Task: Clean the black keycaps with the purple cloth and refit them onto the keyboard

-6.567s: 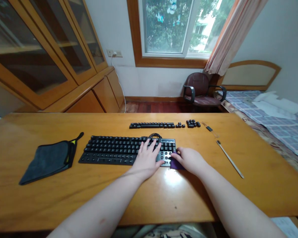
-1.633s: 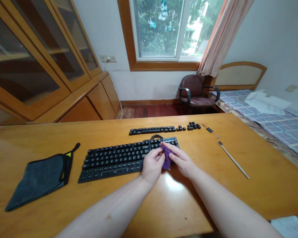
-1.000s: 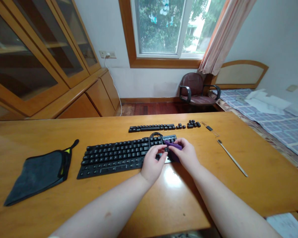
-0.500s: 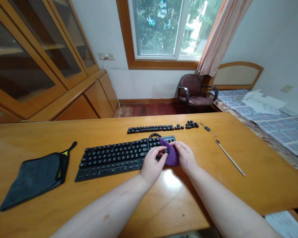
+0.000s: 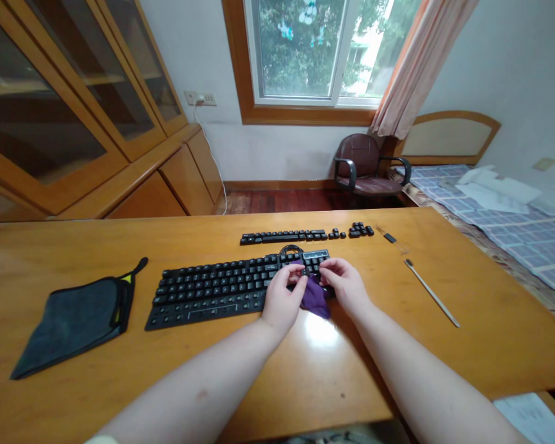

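Note:
My left hand point(image 5: 283, 297) is closed in a pinch over the right part of a black keyboard point(image 5: 217, 283), with a small black keycap point(image 5: 304, 271) at its fingertips. A crumpled purple cloth point(image 5: 315, 300) hangs by those fingers, partly behind them, its lower end over the keyboard's front edge. Just right of the cloth, my right hand point(image 5: 346, 287) has its thumb and fingertips drawn together; what lies between them is too small to make out. Sockets lie bare along the keyboard's near rows. Both hands hide its right end.
Behind the keyboard, loose black keycaps point(image 5: 284, 237) stand in a row, with more point(image 5: 361, 230) to the right. A wire puller point(image 5: 389, 237) and a thin brush point(image 5: 432, 293) lie on the right. A dark grey cloth pouch point(image 5: 81, 314) lies left on the wooden table point(image 5: 189, 394).
My right hand has come off the spread purple cloth, which now hangs bunched and lower by the left fingers. The left hand keeps its pinch. The view has shifted slightly.

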{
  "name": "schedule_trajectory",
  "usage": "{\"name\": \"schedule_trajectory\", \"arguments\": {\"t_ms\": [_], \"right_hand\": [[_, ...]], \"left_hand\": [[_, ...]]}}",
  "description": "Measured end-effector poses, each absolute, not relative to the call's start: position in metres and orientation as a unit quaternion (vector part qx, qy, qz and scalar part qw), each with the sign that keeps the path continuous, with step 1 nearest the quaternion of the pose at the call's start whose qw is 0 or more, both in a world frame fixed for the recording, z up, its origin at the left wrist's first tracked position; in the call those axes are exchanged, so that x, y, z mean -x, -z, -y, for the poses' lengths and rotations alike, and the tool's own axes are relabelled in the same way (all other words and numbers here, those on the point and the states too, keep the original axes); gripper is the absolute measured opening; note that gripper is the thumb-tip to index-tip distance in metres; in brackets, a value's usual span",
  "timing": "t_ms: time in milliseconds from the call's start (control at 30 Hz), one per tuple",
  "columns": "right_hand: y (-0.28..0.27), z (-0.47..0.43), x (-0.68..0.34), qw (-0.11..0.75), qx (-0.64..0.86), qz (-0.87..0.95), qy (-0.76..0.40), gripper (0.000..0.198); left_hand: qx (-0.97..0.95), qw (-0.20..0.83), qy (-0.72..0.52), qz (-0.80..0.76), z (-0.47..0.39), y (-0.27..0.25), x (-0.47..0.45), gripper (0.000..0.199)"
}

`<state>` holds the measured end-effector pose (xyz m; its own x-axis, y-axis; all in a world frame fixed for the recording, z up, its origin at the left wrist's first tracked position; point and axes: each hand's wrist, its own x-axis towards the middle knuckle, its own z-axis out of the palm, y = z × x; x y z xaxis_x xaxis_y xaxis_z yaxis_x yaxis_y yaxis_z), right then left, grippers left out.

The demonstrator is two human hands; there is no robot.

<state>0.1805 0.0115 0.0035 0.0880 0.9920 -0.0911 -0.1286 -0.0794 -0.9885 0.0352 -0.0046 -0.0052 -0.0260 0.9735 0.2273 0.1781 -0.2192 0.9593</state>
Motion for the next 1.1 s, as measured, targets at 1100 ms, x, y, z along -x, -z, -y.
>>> {"name": "schedule_trajectory", "arguments": {"t_ms": [1100], "right_hand": [[-0.028,-0.017,-0.215,0.523,0.478,0.45,-0.543,0.023]], "left_hand": [[-0.604,0.329,-0.523,-0.503,0.008,0.006,-0.032,0.023]]}}
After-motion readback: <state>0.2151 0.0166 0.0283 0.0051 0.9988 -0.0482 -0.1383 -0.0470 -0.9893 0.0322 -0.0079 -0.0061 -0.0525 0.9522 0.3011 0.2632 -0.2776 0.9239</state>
